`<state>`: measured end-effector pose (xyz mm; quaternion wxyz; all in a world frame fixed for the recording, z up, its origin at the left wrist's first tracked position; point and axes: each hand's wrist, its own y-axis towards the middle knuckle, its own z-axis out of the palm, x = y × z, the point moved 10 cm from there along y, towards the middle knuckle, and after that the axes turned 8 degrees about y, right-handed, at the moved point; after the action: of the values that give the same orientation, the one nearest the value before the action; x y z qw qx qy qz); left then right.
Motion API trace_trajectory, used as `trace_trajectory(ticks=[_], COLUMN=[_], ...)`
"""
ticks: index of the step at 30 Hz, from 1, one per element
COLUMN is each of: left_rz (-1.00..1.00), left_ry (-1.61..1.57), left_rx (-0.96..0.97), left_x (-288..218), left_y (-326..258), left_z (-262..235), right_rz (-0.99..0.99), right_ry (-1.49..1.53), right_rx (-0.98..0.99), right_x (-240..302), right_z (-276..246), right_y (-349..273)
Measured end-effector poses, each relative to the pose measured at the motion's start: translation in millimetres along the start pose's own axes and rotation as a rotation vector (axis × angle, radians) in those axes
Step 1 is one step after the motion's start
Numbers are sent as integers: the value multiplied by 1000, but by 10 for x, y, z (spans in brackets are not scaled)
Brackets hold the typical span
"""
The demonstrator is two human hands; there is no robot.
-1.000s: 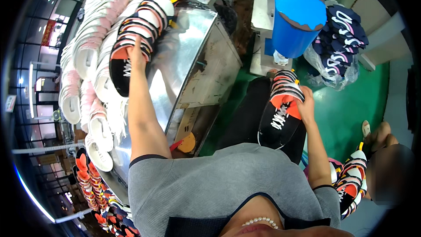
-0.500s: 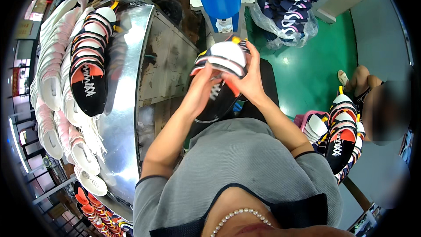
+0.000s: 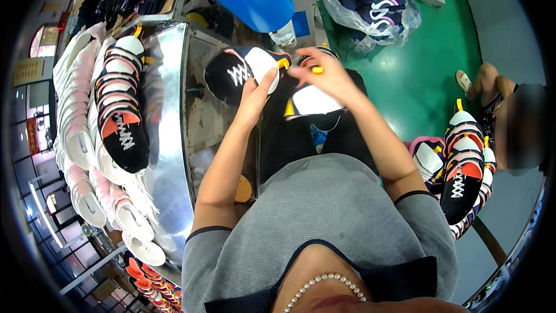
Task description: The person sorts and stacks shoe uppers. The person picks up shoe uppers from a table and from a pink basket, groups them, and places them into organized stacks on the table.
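Note:
My left hand point(image 3: 255, 95) is closed around the heel end of a shoe upper point(image 3: 221, 75), with thumb on its white panel. The upper is black at the toe, with white laces and a yellow heel tab, and is held out to the left of my lap. My right hand point(image 3: 327, 78), slightly blurred, has its fingers apart close to that heel tab. Below and behind it are more uppers on my lap, one showing a white heel panel point(image 3: 315, 101) with yellow and dark trim. My right hand partly hides them.
On my left, a shiny metal-topped table point(image 3: 168, 139) bears a nested row of black, white and coral uppers point(image 3: 123, 90) and rows of white-pink ones point(image 3: 78, 116). Ahead stand a blue bin point(image 3: 255, 0) and a plastic bag of dark pieces point(image 3: 376, 6). Stacked uppers point(image 3: 463, 168) and a seated person are right.
The hands have separated: my left hand has carried one upper out to the left, while my right hand has come off it. The nested uppers between them now show apart.

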<state>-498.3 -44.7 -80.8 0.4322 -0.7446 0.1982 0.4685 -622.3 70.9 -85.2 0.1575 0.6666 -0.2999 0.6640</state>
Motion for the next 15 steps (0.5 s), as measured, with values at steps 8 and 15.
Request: trace_trajectory(ticks=[8,15], left_rz=[161,79], left_ry=[-88,-357], left_rx=[-17,-141], left_x=[-121,63], left_y=[520,969], left_z=[-84,-172], right_rz=[-36,129], right_ry=[270,554], right_rx=[-90,-51], right_x=[-169,-304], right_z=[-5,-36], right_y=[671,1005])
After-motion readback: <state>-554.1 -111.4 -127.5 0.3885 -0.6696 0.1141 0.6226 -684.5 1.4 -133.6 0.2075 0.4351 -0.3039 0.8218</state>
